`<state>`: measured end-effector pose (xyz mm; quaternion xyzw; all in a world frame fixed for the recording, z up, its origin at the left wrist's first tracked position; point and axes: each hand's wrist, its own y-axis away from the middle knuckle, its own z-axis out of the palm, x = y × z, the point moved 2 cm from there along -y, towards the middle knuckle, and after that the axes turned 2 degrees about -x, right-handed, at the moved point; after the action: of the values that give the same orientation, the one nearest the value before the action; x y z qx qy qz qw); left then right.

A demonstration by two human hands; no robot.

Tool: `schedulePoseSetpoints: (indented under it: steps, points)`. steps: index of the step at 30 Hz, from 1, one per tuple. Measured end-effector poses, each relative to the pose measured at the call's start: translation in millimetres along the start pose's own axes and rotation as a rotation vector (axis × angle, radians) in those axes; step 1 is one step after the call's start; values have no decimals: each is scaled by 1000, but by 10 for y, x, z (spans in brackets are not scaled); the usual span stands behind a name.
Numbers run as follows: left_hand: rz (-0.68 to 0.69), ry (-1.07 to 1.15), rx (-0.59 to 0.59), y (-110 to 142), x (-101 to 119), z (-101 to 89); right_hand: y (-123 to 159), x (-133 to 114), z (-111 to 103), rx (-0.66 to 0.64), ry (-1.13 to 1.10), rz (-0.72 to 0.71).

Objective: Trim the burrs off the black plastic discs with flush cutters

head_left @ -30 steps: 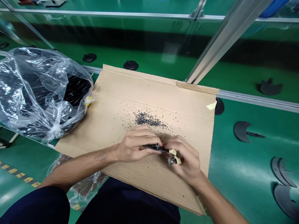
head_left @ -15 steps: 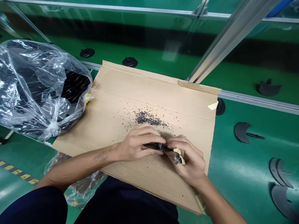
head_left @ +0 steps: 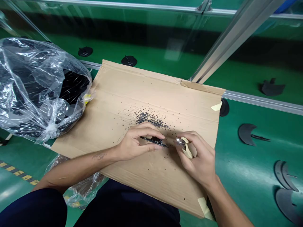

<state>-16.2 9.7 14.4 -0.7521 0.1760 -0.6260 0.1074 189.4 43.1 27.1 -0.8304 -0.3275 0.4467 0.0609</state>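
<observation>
My left hand (head_left: 139,142) pinches a thin black plastic part (head_left: 155,140) between thumb and fingers, above the cardboard. A small raised detail shows on top of the part. In my right hand (head_left: 197,154) sits a pair of nippers (head_left: 186,146) with a metal head and cream-coloured handles, mostly hidden in the palm. The nippers' head points toward the part, with a gap between them. Just beyond my hands lies a scattered pile of tiny black plastic bits (head_left: 151,119) on the cardboard sheet (head_left: 132,85).
At left stands a clear plastic bag (head_left: 35,78) holding black parts. Several black curved parts, such as this crescent-shaped one (head_left: 246,134), lie on the green surface to the right. A metal post (head_left: 220,41) rises behind the cardboard. Tape (head_left: 216,106) marks its right edge.
My right hand with the nippers has drawn away to the right from the black plastic part. My left hand has shifted slightly left and the part has tilted.
</observation>
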Motion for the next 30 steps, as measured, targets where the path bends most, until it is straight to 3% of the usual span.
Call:
schedulePoseSetpoints:
  steps: [3,6,16,24,30]
  points:
    - [41,-18,-14,0,-7,-4,20,34,35,-59,186,-121]
    - [72,-30,-35,0,-5,0,34,43,57,-83,289,-155]
    - [164,-110,-42,-10,19,-16,38,33,46,-14,478,-252]
    - [193,-143,-42,-23,25,-16,43,-12,-11,9,483,-259]
    - [166,-189,-45,-1,92,5,26,62,0,16,581,-189]
